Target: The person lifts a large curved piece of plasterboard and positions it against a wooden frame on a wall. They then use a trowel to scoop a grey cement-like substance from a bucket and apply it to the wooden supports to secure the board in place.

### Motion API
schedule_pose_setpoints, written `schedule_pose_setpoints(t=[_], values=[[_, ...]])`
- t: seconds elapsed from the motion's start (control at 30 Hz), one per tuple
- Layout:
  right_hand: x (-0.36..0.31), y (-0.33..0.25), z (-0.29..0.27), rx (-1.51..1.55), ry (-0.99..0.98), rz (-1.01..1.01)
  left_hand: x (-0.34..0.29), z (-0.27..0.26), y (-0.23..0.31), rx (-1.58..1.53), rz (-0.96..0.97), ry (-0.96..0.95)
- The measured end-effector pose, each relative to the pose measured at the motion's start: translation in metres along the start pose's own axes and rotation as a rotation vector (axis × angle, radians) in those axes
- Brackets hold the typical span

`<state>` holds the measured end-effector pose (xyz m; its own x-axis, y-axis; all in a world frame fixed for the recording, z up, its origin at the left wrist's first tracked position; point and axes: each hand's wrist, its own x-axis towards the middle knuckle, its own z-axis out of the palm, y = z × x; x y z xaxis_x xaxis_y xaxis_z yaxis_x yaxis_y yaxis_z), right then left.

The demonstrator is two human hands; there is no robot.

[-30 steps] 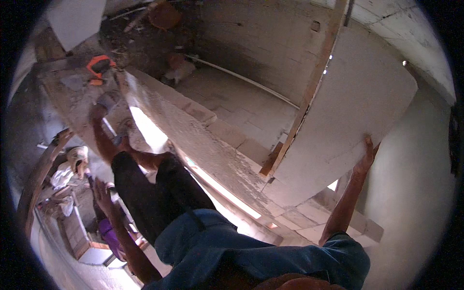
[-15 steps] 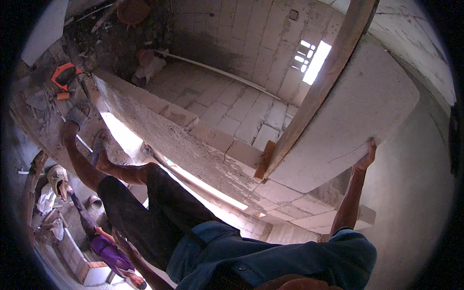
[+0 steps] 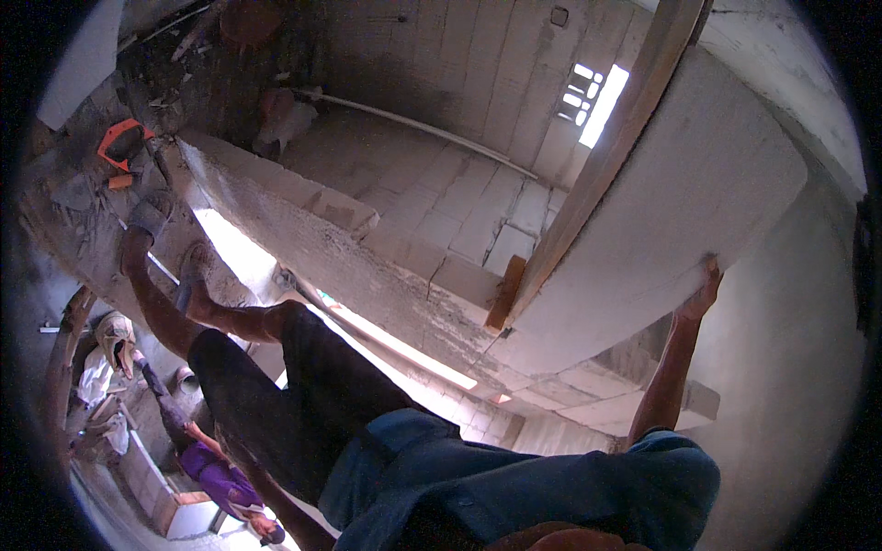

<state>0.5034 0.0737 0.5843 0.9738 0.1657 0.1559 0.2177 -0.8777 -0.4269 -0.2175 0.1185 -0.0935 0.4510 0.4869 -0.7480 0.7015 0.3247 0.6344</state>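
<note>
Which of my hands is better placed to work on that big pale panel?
Probably your right: the right hand is at the panel's lower edge, its arm outstretched. Your left forearm is at the picture's lower left, well away, the left hand hard to make out.

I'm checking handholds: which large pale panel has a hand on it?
The pale panel at right: the right hand touches its lower edge. No hand touches the pale panel at upper left.

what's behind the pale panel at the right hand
Past the wooden beam along the left edge of the pale panel, a grey wall with bright openings shows. Whatever the panel itself covers cannot be seen.
</note>
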Motion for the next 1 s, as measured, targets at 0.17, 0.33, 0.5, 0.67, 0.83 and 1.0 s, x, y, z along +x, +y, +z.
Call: schedule_pose_setpoints(t=[0.17,0.33,0.5,0.67,0.83,1.0], values=[[0.001,-0.002,0.02,0.024,0.111,0.07,-0.01,-0.003,0.004,0.019,0.01,-0.025],[0.006,0.007,0.022,-0.111,0.008,-0.196,-0.013,0.01,-0.006,0.025,0.05,-0.027],[-0.022,-0.004,0.028,-0.145,0.063,0.002,-0.056,0.001,-0.046,0.166,0.185,-0.062],[-0.01,-0.021,0.057,-0.14,-0.109,-0.115,-0.056,0.016,0.034,0.088,0.013,-0.096],[-0.021,-0.047,0.079,-0.261,-0.226,-0.186,-0.051,-0.016,0.054,-1.046,-0.385,-0.026],[-0.014,-0.034,0.087,-0.097,-0.252,-0.261,-0.048,-0.008,0.037,-0.814,-0.286,0.091]])
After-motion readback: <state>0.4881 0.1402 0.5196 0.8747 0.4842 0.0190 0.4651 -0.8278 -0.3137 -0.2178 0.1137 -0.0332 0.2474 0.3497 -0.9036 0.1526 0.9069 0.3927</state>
